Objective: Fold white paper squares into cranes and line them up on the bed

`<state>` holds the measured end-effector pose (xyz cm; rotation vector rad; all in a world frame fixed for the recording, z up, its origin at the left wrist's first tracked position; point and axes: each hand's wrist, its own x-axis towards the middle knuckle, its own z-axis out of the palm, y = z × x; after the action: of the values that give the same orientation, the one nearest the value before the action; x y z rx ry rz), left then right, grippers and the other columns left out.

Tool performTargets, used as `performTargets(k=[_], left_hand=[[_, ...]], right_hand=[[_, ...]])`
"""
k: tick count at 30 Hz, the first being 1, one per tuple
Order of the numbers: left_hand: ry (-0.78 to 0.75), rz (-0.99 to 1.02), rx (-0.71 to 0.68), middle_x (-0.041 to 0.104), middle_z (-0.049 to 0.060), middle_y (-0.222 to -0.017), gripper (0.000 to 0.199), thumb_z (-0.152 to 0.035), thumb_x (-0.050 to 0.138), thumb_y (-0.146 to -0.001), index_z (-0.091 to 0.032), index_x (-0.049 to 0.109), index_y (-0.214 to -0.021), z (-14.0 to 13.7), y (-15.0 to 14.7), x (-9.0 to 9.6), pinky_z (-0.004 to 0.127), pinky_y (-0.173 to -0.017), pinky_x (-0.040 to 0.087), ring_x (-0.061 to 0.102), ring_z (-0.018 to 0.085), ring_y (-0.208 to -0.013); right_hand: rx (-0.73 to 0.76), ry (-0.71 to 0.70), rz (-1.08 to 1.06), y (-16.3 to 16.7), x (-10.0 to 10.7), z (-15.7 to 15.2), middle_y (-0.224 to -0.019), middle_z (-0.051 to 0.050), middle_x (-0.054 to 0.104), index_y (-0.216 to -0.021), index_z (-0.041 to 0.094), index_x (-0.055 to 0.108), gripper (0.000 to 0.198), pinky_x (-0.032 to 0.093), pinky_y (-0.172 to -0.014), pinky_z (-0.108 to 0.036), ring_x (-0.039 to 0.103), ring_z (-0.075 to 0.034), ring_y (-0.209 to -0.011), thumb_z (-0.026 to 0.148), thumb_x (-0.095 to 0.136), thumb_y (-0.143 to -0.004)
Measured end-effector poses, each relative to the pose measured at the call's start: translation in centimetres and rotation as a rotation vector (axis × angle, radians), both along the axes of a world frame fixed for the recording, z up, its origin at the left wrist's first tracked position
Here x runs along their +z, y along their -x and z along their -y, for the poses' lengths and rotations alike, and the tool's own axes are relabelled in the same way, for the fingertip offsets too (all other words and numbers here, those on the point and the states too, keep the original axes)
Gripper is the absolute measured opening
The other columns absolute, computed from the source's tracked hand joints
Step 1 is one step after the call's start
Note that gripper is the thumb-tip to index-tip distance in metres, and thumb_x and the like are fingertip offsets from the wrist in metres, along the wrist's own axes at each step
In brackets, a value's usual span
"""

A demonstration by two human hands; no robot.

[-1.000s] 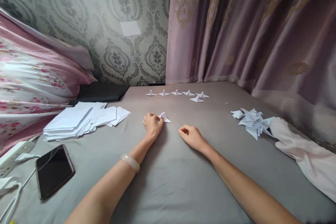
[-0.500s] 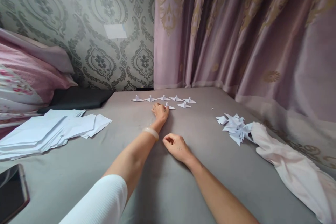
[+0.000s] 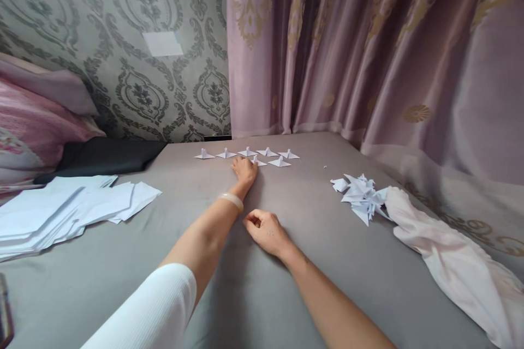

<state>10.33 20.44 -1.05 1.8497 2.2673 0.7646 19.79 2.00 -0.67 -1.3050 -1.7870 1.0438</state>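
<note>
My left hand [image 3: 244,170], a pale bangle on its wrist, reaches far forward with bent fingers at a white folded paper crane [image 3: 257,161] in the nearer row. The hand hides that crane's left part. Right of it stands another paper crane [image 3: 279,162]. Behind them runs a row of several similar white cranes [image 3: 247,151], wings spread on the grey sheet [image 3: 180,262]. My right hand [image 3: 268,232] rests on the sheet closer to me, its fingers curled into a loose fist with nothing visible in them.
A heap of folded paper cranes [image 3: 362,196] lies on the right, against a crumpled pale pink cloth [image 3: 434,245]. Stacked white paper sheets [image 3: 41,212] lie at the left. A black flat item [image 3: 110,154] sits behind them, and a phone's edge [image 3: 5,311] shows at lower left.
The view has turned slightly, shifting most of the scene left, and the phone has nearly left the picture. My hands keep about the same places relative to the cranes.
</note>
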Motion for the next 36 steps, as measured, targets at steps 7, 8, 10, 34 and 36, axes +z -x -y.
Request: performTargets(k=[7,8,10,34,36], left_hand=[[0.001,0.009,0.007,0.059,0.017,-0.117,0.032,-0.041,0.052,-0.085,-0.016,0.072,-0.09,0.3,-0.1,0.2,0.045,-0.097,0.036,0.048,0.034,-0.116],[0.004,0.014,0.009,0.059,0.017,-0.117,0.033,-0.042,0.053,-0.085,-0.015,0.072,-0.09,0.4,-0.1,0.3,0.045,-0.097,0.036,0.048,0.034,-0.115],[0.011,0.027,0.009,0.059,0.017,-0.117,0.035,-0.044,0.053,-0.084,-0.016,0.072,-0.09,0.7,-0.1,0.5,0.045,-0.097,0.036,0.048,0.034,-0.116],[0.036,-0.006,0.001,0.067,0.007,-0.102,0.029,-0.022,0.055,-0.078,-0.019,0.068,-0.105,16.0,22.8,2.2,0.032,-0.091,0.047,0.06,0.022,-0.1],[-0.01,-0.031,0.14,0.063,0.011,-0.115,0.043,-0.014,0.052,-0.075,-0.017,0.061,-0.117,16.1,25.1,2.5,0.035,-0.099,0.043,0.055,0.025,-0.111]], right_hand=[[0.004,-0.01,-0.014,-0.1,-0.4,-0.1,-0.07,-0.001,0.068,-0.081,0.018,0.07,0.019,0.04,-0.058,-0.022,0.055,-0.011,-0.058,0.026,0.053,-0.08],[0.004,-0.009,-0.015,-0.1,-0.4,-0.2,-0.07,-0.001,0.068,-0.081,0.018,0.07,0.018,0.04,-0.058,-0.022,0.056,-0.011,-0.058,0.026,0.053,-0.08],[0.003,-0.004,-0.019,-0.1,-0.5,-0.2,-0.07,-0.001,0.068,-0.082,0.018,0.07,0.019,0.041,-0.058,-0.021,0.056,-0.01,-0.058,0.026,0.053,-0.08],[-0.033,0.107,0.124,-0.3,0.3,-0.2,-0.068,-0.002,0.063,-0.085,0.019,0.068,0.032,0.039,-0.053,-0.025,0.051,-0.013,-0.056,0.049,0.057,-0.077],[-0.04,0.119,0.121,-0.3,0.0,-0.2,-0.063,0.0,0.059,-0.086,0.019,0.068,0.033,0.038,-0.051,-0.025,0.049,-0.013,-0.055,0.05,0.057,-0.077]])
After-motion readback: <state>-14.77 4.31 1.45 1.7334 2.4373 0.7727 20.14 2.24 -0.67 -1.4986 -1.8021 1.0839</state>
